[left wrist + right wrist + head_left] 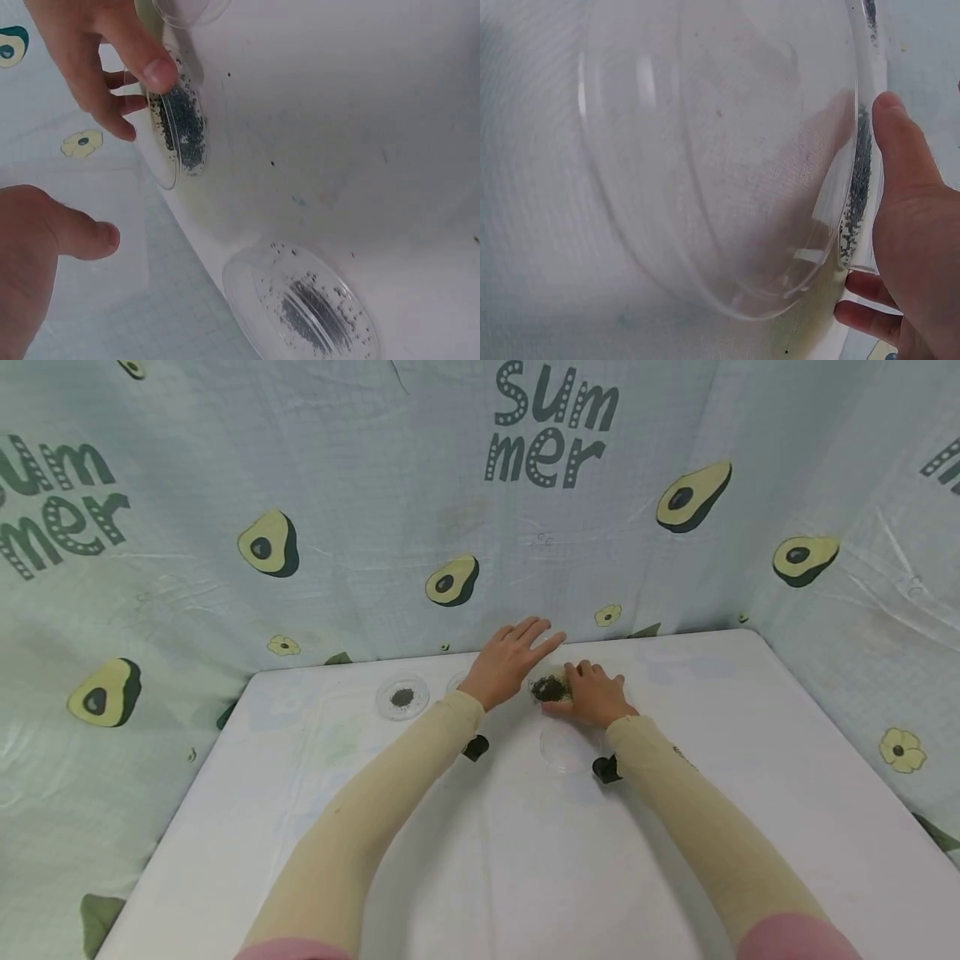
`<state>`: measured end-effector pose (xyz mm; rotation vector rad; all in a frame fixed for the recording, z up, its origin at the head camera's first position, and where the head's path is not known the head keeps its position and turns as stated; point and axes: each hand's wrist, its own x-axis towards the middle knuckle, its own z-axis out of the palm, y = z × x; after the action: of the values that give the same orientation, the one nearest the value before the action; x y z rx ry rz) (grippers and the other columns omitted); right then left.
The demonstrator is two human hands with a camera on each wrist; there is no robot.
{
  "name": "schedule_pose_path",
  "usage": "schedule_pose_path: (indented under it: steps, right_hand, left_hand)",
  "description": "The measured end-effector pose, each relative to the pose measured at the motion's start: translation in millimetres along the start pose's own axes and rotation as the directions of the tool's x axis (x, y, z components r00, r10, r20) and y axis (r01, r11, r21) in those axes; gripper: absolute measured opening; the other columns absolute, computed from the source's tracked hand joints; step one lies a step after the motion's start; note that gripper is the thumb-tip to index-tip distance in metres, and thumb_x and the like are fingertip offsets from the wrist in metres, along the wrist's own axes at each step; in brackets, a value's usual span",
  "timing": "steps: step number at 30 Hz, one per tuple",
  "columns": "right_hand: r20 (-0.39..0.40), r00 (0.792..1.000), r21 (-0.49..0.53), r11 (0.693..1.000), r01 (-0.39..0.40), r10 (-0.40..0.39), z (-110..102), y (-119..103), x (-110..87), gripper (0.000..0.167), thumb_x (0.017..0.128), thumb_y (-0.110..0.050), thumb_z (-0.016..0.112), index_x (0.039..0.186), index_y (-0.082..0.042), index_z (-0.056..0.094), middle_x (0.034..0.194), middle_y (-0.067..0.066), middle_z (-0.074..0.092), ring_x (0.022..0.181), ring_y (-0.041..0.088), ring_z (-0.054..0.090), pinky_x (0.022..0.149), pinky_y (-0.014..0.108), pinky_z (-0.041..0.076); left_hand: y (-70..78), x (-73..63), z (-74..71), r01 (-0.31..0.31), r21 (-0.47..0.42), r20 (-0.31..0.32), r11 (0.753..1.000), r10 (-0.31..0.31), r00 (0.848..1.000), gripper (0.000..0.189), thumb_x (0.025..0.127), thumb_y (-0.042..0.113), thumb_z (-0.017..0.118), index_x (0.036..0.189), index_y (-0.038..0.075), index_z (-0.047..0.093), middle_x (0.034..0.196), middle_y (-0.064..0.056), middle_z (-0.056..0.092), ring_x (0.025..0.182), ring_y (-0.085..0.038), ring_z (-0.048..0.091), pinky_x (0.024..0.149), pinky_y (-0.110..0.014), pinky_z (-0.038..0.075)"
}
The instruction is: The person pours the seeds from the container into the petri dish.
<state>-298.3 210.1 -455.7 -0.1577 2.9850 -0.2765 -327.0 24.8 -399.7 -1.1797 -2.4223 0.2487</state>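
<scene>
My right hand [592,695] grips a clear petri dish with dark grains [550,687] by its edge, thumb on the near side and fingers at the far side. Beside it my left hand [504,667] is held over the table, fingers spread and holding nothing. In the left wrist view the left hand [34,255] has its thumb stretched out, apart from the grains dish [191,135]. Close by the right hand lies an empty-looking clear dish or lid [566,747], which fills much of the right wrist view.
Left on the white table [525,860] stands another petri dish with dark grains [402,697]. A further clear dish [454,681] is partly hidden behind the left hand. A printed cloth [360,527] hangs along the table's back edge. Stray grains dot the surface.
</scene>
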Motion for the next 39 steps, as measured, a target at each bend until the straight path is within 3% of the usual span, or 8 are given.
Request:
schedule_pose_path:
  steps: [6, 12, 25, 39]
  right_hand:
    - [-0.022, 1.0, 0.092, 0.996, 0.006, -0.004, 4, 6, 0.7, 0.106, 0.081, -0.071, 0.059, 0.155, -0.007, 0.018, 0.151, 0.025, 0.032, 0.138, 0.047, 0.03, 0.101, 0.078, 0.023]
    - [-0.11, 0.993, 0.135, 0.99, 0.049, -0.034, 4, 10, -2.9, 0.098, 0.084, -0.067, 0.059, 0.153, -0.008, 0.022, 0.149, 0.026, 0.034, 0.134, 0.047, 0.036, 0.099, 0.075, 0.029]
    - [-0.148, 0.988, 0.127, 0.99, 0.064, -0.045, -3, 6, -14.7, 0.093, 0.084, -0.062, 0.063, 0.152, -0.008, 0.028, 0.146, 0.026, 0.038, 0.132, 0.046, 0.038, 0.1, 0.072, 0.028]
    - [-0.174, 0.982, 0.115, 0.988, 0.1, -0.079, -2, 13, -29.0, 0.089, 0.084, -0.06, 0.064, 0.149, -0.007, 0.033, 0.142, 0.025, 0.043, 0.13, 0.043, 0.042, 0.099, 0.069, 0.031]
  left_hand:
    - [-10.0, -9.0, -2.7, 0.009, 0.006, 0.006, 1.0, -0.009, 1.0, 0.077, 0.088, 0.012, 0.069, 0.152, 0.024, 0.028, 0.151, -0.007, 0.038, 0.141, -0.023, 0.036, 0.109, -0.039, 0.041]
    - [-17.1, -18.2, -3.0, 0.05, -0.028, -0.003, 0.998, -0.05, 0.999, 0.075, 0.088, 0.013, 0.067, 0.152, 0.023, 0.029, 0.15, -0.007, 0.039, 0.139, -0.023, 0.038, 0.108, -0.039, 0.042]
    - [-32.0, -42.4, -7.4, 0.142, -0.145, 0.011, 0.979, -0.141, 0.99, 0.089, 0.08, 0.023, 0.079, 0.151, 0.012, 0.027, 0.15, -0.012, 0.039, 0.14, -0.026, 0.038, 0.112, -0.041, 0.038]
    - [-48.0, -72.4, -11.8, 0.175, -0.236, -0.071, 0.956, -0.196, 0.978, 0.089, 0.076, 0.021, 0.082, 0.147, 0.003, 0.031, 0.147, -0.016, 0.043, 0.136, -0.029, 0.043, 0.111, -0.041, 0.041]
